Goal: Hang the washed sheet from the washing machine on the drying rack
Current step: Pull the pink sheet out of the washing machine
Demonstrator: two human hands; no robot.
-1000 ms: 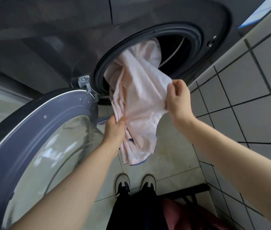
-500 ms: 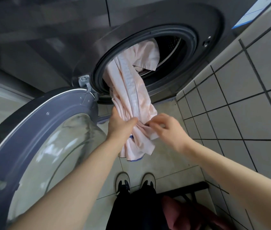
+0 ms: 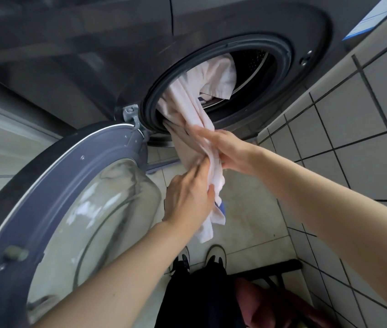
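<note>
While clutching sheet [image 3: 187, 105] low in left hand [image 3: 187, 200], right hand [image 3: 230, 150] nearer drum [image 3: 256, 65] (grasp unclear), draw downward along its length.

A: Where do we stand?
B: Before the washing machine [image 3: 93, 67], with its door [image 3: 52, 176] swung out on our left and the wall [image 3: 353, 143] on our right.
A: And the sheet [image 3: 194, 110]?
B: Partly in the drum, at the far side. The rest hangs over the floor [image 3: 254, 204], our left hand [image 3: 187, 197] on it nearer than our right hand [image 3: 230, 150].
</note>
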